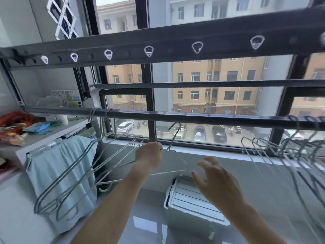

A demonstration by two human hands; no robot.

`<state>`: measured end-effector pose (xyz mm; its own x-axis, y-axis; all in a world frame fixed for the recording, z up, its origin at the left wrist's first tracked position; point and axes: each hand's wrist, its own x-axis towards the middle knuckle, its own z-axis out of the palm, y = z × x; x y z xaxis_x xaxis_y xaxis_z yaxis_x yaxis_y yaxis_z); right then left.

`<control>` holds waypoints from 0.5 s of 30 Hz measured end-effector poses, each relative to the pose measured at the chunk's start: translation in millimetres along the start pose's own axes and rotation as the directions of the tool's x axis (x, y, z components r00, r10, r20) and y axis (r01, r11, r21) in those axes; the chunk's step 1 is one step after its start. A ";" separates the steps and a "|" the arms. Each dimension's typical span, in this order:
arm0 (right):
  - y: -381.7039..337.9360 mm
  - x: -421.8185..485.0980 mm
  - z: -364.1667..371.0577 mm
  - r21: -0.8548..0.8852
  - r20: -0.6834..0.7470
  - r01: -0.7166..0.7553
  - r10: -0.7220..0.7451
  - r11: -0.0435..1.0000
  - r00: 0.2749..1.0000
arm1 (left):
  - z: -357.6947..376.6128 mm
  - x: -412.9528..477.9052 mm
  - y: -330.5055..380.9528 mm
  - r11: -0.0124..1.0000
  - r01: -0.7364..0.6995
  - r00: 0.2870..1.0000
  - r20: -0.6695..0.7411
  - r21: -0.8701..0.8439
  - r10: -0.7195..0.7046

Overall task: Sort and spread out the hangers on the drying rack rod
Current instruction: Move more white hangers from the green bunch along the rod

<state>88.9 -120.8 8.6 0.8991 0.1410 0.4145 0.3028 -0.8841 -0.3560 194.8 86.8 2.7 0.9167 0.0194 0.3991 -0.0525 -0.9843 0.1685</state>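
The dark drying rack rod [175, 115] runs across the view in front of the window. Several wire hangers [73, 173] hang bunched at its left end, and another bunch of wire hangers [290, 152] hangs at the right. My left hand [149, 155] grips a single wire hanger [174, 134] just below its hook, which is off the rod and a little beneath it. My right hand [216, 180] hovers below and to the right of that hanger with fingers spread, holding nothing.
A broad upper rack bar [158, 44] with ring holes crosses overhead, and a thinner rod [193, 84] lies behind. A pale blue cloth [58, 169] drapes at the left below a cluttered shelf [26, 134]. A white plastic bin [190, 201] stands on the floor.
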 end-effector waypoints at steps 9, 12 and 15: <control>54.2 0.4 23.4 0.017 0.129 -0.176 0.172 0.984 0.977 | 6.6 -16.6 38.9 0.926 -0.311 0.944 0.045 -0.215 0.327; 58.9 0.1 26.1 0.095 0.169 -0.187 0.169 0.978 0.971 | 3.1 -15.2 46.6 0.835 -0.454 0.878 0.003 -0.309 0.479; 55.6 -1.8 20.7 0.255 0.188 -0.195 0.149 0.947 0.971 | 3.9 -16.0 50.6 0.783 -0.544 0.832 -0.075 -0.303 0.549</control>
<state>110.6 -161.0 -29.4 0.9774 0.0885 0.1919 0.1920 -0.7510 -0.6318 179.1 36.0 1.3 0.7044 -0.5110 0.4926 -0.6594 -0.7280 0.1877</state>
